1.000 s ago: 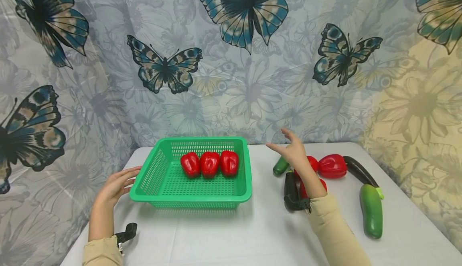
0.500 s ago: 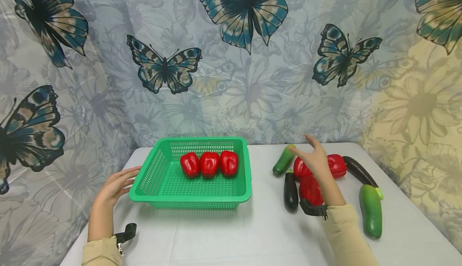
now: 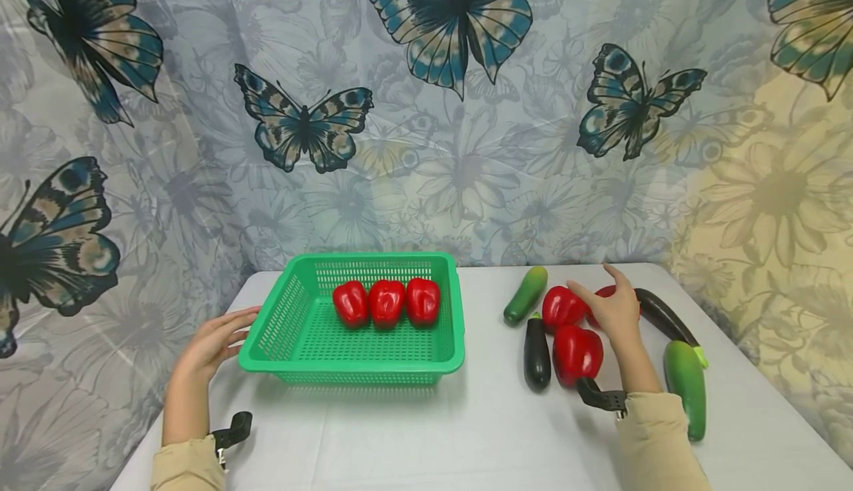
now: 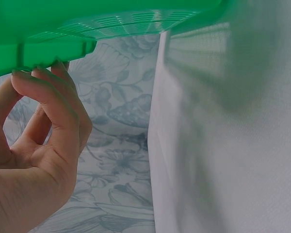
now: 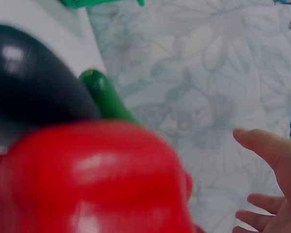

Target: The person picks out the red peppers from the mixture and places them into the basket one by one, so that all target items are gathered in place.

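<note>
My left hand is at the left side of a green plastic basket. In the left wrist view its bent fingertips touch the basket's rim. Inside the basket three red bell peppers sit in a row. My right hand hovers on the right with thumb and fingers spread, holding nothing. It partly covers one red bell pepper; two more, a back one and a front one, lie to its left. The front pepper looms large in the right wrist view.
Left of these peppers lie a small eggplant and a green zucchini-like vegetable. A long dark eggplant and a larger green one like a cucumber lie at the right. Butterfly-patterned cloth hangs behind the white table.
My right hand has moved right and slightly down, from near the zucchini-like vegetable to over the rightmost red bell pepper. My left hand and the basket have stayed in place.
</note>
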The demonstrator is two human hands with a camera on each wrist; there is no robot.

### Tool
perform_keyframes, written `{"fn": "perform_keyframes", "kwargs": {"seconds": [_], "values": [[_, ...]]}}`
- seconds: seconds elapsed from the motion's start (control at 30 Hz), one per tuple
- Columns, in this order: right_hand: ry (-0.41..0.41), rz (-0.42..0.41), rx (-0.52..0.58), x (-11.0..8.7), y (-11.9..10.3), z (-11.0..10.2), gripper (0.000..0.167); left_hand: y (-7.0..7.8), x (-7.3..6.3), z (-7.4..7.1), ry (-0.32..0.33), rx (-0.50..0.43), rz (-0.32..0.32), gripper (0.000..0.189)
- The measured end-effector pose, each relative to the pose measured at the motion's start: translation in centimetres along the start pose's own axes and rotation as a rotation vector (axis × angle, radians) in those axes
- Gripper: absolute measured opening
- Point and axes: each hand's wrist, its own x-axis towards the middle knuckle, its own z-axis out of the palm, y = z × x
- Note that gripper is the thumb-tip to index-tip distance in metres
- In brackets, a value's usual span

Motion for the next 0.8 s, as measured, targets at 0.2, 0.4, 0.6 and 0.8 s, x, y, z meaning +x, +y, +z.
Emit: {"fn": "perform_keyframes", "kwargs": {"seconds": [0.2,0.4,0.6,0.8], "values": [[0.01,0.077,-0.029,0.4,1.8,-0.6,0.091,0.1,0.0,0.0,0.002,-0.007,0.003,0.025],[0.037,0.104,-0.021,0.5,3.4,-0.6,0.091,0.2,0.1,0.0,0.001,-0.005,-0.005,0.027],[0.055,0.107,0.003,0.6,4.7,-0.4,0.093,0.1,0.0,0.0,0.003,-0.005,-0.002,0.03],[0.035,0.109,0.014,0.8,5.6,-0.2,0.094,0.0,0.0,0.0,0.004,-0.013,0.001,0.025]]}}
